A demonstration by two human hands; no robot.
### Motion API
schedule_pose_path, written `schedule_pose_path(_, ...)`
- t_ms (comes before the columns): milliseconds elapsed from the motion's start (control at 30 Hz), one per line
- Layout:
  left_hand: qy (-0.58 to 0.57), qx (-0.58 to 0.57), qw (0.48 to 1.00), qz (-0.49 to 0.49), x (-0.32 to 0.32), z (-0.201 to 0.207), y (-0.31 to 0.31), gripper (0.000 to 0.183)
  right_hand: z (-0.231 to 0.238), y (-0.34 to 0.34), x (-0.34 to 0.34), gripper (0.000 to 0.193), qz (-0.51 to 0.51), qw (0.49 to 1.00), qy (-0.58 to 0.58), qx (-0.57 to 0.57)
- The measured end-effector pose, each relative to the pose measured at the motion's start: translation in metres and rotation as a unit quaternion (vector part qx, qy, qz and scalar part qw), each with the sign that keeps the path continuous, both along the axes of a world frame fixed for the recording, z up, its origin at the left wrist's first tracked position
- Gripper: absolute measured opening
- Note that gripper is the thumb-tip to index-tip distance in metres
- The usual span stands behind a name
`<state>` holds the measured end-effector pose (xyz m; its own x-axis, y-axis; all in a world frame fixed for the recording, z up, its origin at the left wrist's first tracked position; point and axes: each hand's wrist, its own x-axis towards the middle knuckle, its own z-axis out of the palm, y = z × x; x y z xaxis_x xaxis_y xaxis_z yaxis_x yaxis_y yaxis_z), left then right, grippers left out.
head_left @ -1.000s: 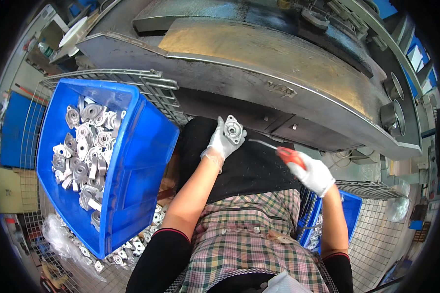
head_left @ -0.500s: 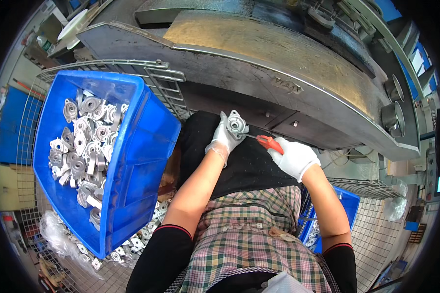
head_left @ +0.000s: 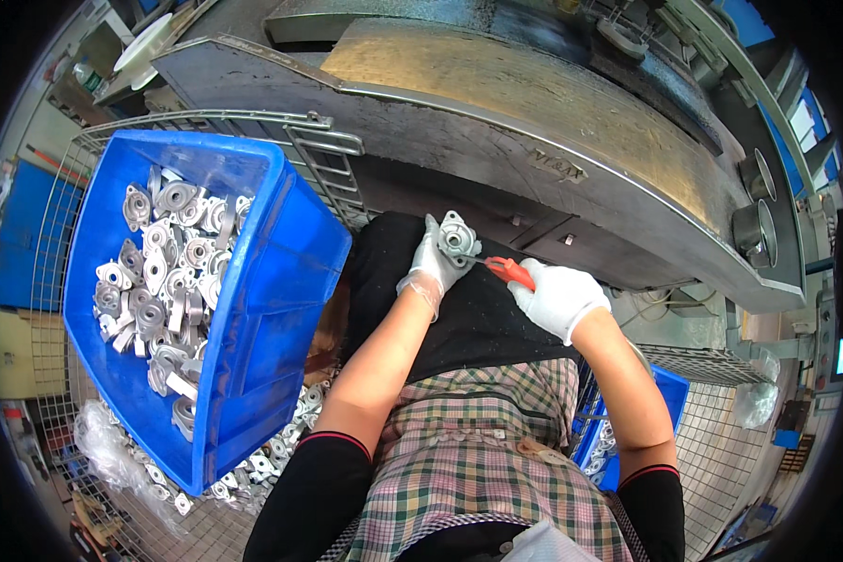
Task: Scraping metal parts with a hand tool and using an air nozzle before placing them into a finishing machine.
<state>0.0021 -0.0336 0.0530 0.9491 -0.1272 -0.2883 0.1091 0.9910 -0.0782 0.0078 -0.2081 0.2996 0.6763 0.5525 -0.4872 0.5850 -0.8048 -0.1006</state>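
Note:
My left hand, in a white glove, grips a silver cast metal part with a round ringed centre and a flange. It holds the part up above my dark-clothed lap. My right hand, gloved in white too, is closed around the red handle of a slim hand tool. The tool's thin metal shaft reaches left and meets the lower right edge of the metal part. Its tip is too small to tell its kind. Palm and fingertips of the right hand are partly hidden.
A tilted blue bin at my left holds several similar metal castings. More castings lie beneath it in a wire cage. A metal workbench stands ahead, with metal cups at its right end. Another blue bin sits at my right.
My right hand and the red-handled tool have shifted slightly left and a little down. The left hand still holds the metal part in nearly the same place.

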Motion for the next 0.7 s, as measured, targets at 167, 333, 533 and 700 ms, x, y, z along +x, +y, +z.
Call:
schedule_pose_path(167, 0.117, 0.087, 0.989, 0.007, -0.003, 0.016, 0.0, 0.063, 0.003, 0.001, 0.0, 0.036, 0.007, 1.0, -0.012, 0.0)
schedule_pose_path(333, 0.11, 0.087, 0.99, 0.003, -0.003, 0.015, 0.002, 0.063, 0.0, -0.006, 0.006, 0.038, -0.001, 1.0, -0.017, -0.011)
schedule_pose_path(533, 0.025, 0.039, 0.998, -0.031, 0.0, 0.018, -0.004, 0.064, -0.001, -0.013, 0.01, 0.039, -0.027, 0.999, -0.009, -0.022)
schedule_pose_path(700, -0.036, -0.087, 0.995, 0.041, -0.007, -0.044, 0.02, 0.065, -0.002, 0.004, 0.005, 0.04, 0.008, 1.0, -0.005, -0.012)
